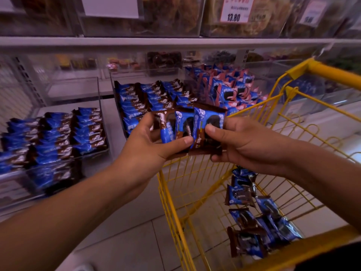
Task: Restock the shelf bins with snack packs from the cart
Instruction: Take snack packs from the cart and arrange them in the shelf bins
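The left hand (pixel 154 141) and right hand (pixel 240 145) jointly grip a fanned stack of snack packs (pixel 192 126) above the yellow cart (pixel 195 192) front rim. More packs lie in the cart at 5 o'clock; filled shelf bins (pixel 101 114) sit at 9 to 12 o'clock.

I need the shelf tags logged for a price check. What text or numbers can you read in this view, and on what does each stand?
"13.80": on the red-and-white price tag on the top shelf's clear bin.
Other print on that tag: too blurred.
White tag farther right: unreadable.
Snack packs held in both hands: white lettering, too blurred to read.
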`<state>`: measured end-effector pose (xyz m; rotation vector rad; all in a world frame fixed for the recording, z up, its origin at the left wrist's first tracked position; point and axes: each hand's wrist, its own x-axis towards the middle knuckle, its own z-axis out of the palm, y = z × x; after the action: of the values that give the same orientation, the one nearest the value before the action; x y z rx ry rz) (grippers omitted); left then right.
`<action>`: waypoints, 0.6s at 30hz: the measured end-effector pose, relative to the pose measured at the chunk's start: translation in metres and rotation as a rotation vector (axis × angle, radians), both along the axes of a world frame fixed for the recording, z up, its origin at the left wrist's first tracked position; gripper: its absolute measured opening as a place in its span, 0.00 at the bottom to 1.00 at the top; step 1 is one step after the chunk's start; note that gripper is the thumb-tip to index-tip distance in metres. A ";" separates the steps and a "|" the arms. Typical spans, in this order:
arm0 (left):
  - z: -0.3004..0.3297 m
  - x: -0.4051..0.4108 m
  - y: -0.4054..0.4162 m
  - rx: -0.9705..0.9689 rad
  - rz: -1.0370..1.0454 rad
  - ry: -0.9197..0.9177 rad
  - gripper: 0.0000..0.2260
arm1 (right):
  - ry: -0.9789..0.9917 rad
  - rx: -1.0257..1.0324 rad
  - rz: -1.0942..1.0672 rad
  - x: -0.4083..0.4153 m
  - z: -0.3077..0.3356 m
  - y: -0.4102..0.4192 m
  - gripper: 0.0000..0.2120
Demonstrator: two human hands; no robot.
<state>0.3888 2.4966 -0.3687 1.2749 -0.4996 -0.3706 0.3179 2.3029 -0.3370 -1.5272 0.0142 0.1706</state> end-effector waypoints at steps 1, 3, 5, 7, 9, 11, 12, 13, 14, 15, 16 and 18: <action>0.000 0.000 0.001 0.038 0.018 -0.033 0.27 | -0.004 -0.028 0.012 0.000 0.000 0.002 0.13; 0.000 0.000 0.002 0.125 0.040 -0.109 0.25 | -0.022 -0.097 0.022 -0.001 0.000 0.005 0.15; 0.002 0.001 0.004 0.182 0.037 -0.168 0.24 | -0.032 -0.149 0.030 -0.003 0.001 0.004 0.17; 0.007 0.004 0.007 0.238 -0.004 -0.183 0.24 | -0.023 -0.166 0.055 -0.005 0.002 0.002 0.18; 0.010 0.008 0.009 0.286 -0.104 -0.169 0.20 | -0.008 -0.153 0.082 -0.006 0.005 0.001 0.19; 0.011 0.014 0.010 0.271 -0.137 -0.099 0.17 | 0.003 -0.068 0.116 -0.006 0.008 -0.001 0.20; 0.012 0.017 0.012 0.251 -0.116 -0.050 0.18 | 0.003 -0.011 0.120 -0.006 0.009 -0.002 0.21; 0.013 0.019 0.013 0.236 -0.085 -0.018 0.20 | -0.001 0.037 0.111 -0.005 0.010 -0.003 0.21; 0.014 0.023 0.015 0.235 -0.066 -0.024 0.20 | -0.009 0.069 0.094 -0.005 0.010 -0.004 0.20; 0.014 0.026 0.017 0.245 -0.057 -0.051 0.18 | -0.023 0.080 0.079 -0.005 0.010 -0.005 0.19; 0.014 0.028 0.020 0.251 -0.051 -0.081 0.15 | -0.045 0.068 0.069 -0.004 0.010 -0.006 0.18; 0.017 0.032 0.024 0.269 -0.031 -0.141 0.11 | -0.121 -0.034 0.061 -0.004 0.011 -0.009 0.16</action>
<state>0.4206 2.5207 -0.3519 1.5625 -0.6042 -0.3845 0.3138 2.2938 -0.3257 -1.5705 -0.1258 0.1271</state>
